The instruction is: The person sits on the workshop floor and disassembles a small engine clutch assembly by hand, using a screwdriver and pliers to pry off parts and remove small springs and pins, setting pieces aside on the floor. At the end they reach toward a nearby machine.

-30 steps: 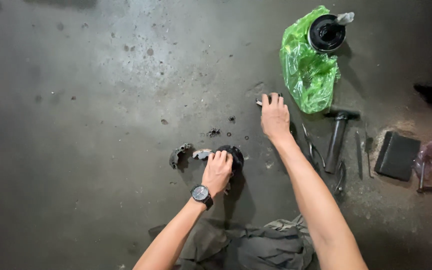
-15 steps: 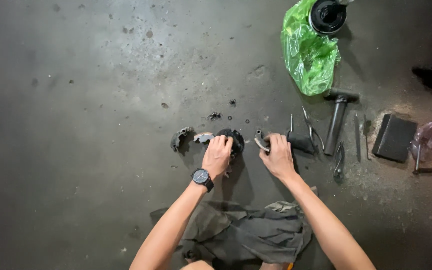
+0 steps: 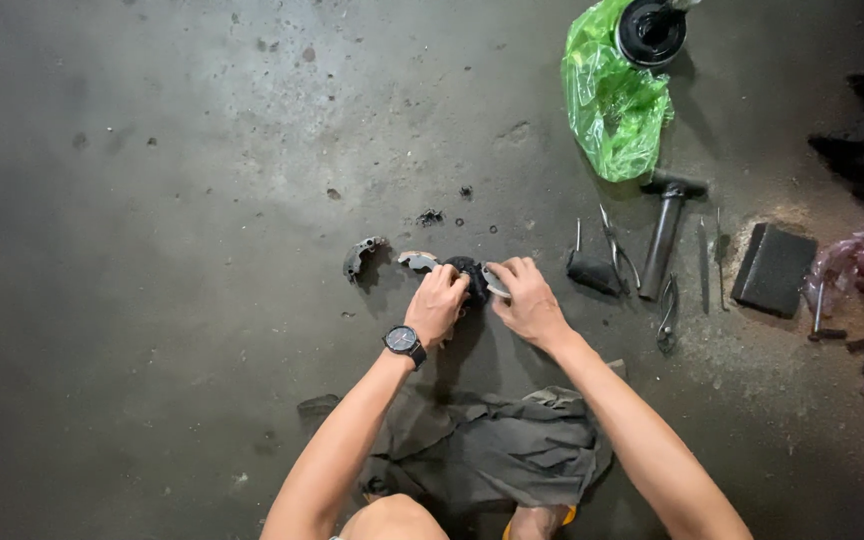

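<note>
Grey-green cloth lies crumpled on the floor nearest the person, between the two forearms. Just beyond it the left hand, with a black watch on its wrist, is curled over a small round black part that sits on the concrete floor; its fingers are closed around the part's near side. The right hand is close against the same part from the other side, its fingers pinched on a small curved metal piece held at the part's edge. Whether that piece is seated in the part or only laid against it is hard to tell from this height.

The step in hand looks like fitting or prying that metal piece at the black part while the left hand steadies it. The next move would call for a firm brace with the left hand and a careful, short push or twist with the right.

Just left of the hands lie another metal piece and a curved dark shoe-like piece. To the right are a dark block, pliers, a hammer and a black pad. Farthest off sits a green plastic bag with a black round tub beside it.
</note>
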